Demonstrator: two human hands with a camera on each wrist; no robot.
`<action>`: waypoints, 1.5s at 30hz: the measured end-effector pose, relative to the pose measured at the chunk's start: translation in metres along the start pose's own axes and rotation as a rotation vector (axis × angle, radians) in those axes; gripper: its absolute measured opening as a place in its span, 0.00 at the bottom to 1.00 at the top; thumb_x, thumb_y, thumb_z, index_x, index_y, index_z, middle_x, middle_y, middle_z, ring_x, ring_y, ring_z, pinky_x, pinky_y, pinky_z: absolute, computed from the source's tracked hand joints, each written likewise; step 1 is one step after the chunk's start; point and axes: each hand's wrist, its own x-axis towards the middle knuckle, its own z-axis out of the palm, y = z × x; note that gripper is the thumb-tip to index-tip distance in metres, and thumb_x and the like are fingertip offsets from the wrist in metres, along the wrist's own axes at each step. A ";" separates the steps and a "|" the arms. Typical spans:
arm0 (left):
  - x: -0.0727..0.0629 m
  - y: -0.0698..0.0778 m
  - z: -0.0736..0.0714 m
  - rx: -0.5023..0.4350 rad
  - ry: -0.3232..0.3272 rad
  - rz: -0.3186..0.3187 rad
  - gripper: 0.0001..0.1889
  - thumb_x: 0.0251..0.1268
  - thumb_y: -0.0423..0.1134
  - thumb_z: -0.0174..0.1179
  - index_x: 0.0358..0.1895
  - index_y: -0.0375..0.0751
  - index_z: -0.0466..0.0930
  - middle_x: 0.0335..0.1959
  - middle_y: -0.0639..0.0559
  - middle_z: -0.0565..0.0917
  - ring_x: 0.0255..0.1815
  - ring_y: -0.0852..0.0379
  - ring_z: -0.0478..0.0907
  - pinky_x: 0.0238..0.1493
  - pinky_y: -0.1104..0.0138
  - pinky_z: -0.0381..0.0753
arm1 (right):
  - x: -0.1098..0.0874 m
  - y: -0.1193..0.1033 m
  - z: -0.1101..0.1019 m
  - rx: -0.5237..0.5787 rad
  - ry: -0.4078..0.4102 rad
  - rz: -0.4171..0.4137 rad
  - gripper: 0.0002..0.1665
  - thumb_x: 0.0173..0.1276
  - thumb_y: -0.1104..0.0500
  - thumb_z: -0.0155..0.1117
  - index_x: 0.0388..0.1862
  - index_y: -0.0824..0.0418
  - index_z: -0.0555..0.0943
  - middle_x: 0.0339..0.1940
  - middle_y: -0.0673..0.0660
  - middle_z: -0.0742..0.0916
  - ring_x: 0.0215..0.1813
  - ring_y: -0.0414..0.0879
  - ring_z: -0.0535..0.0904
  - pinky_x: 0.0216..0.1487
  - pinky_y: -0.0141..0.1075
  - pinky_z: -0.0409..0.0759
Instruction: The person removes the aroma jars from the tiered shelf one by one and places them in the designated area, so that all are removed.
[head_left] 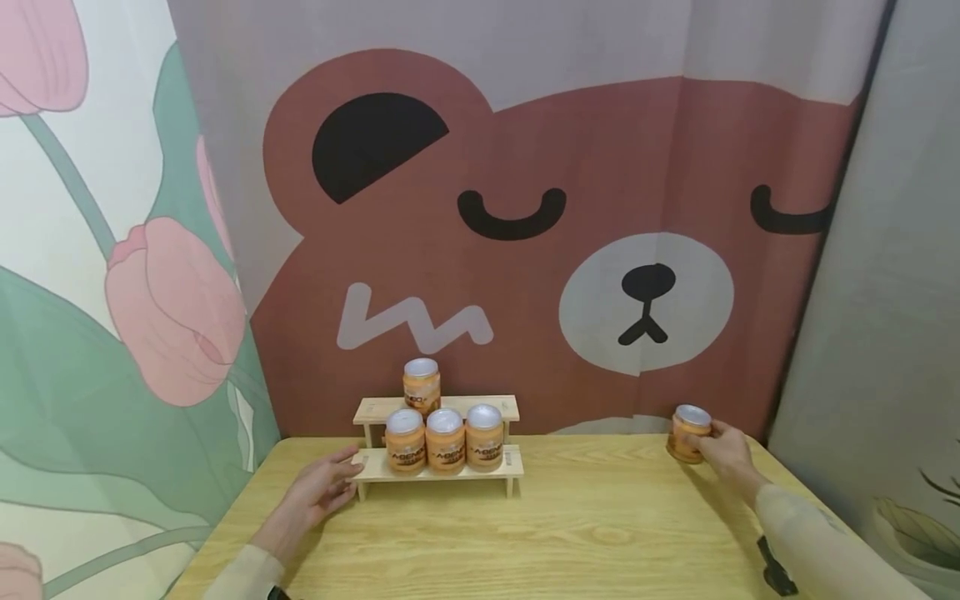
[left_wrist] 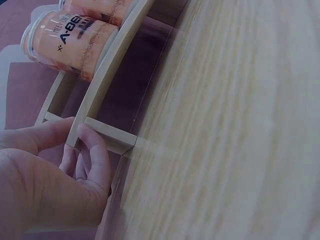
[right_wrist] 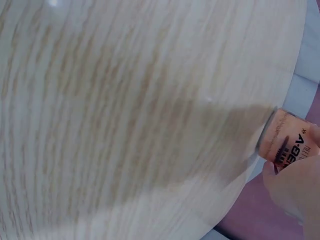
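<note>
On the table's left half stands a two-step wooden stand (head_left: 513, 462). Three orange cans with silvery tops, the middle one (head_left: 446, 446) among them, sit side by side on its lower step, and an orange can (head_left: 422, 387) stands on the upper step. My left hand (head_left: 318, 492) pinches the left end of the lower step between thumb and fingers, as the left wrist view shows. Far to the right, at the table's back, my right hand (head_left: 727, 458) grips another orange can (right_wrist: 282, 137) by its side. Part of that can lies behind my fingers or outside the right wrist view.
The wood-grain table (head_left: 585, 533) reaches back to a curtain (head_left: 525, 275) printed with a bear's face. A flower-printed curtain (head_left: 60, 333) hangs on the left. Past the right edge is a grey curtain (head_left: 877, 292), with a plant-like shape low down.
</note>
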 end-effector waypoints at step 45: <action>0.004 -0.001 0.001 0.000 0.024 -0.004 0.34 0.64 0.31 0.69 0.73 0.33 0.69 0.54 0.42 0.80 0.36 0.56 0.77 0.39 0.66 0.83 | -0.014 -0.126 0.029 0.160 -0.132 -0.238 0.31 0.73 0.57 0.68 0.68 0.74 0.74 0.56 0.67 0.85 0.50 0.43 0.85 0.48 0.33 0.82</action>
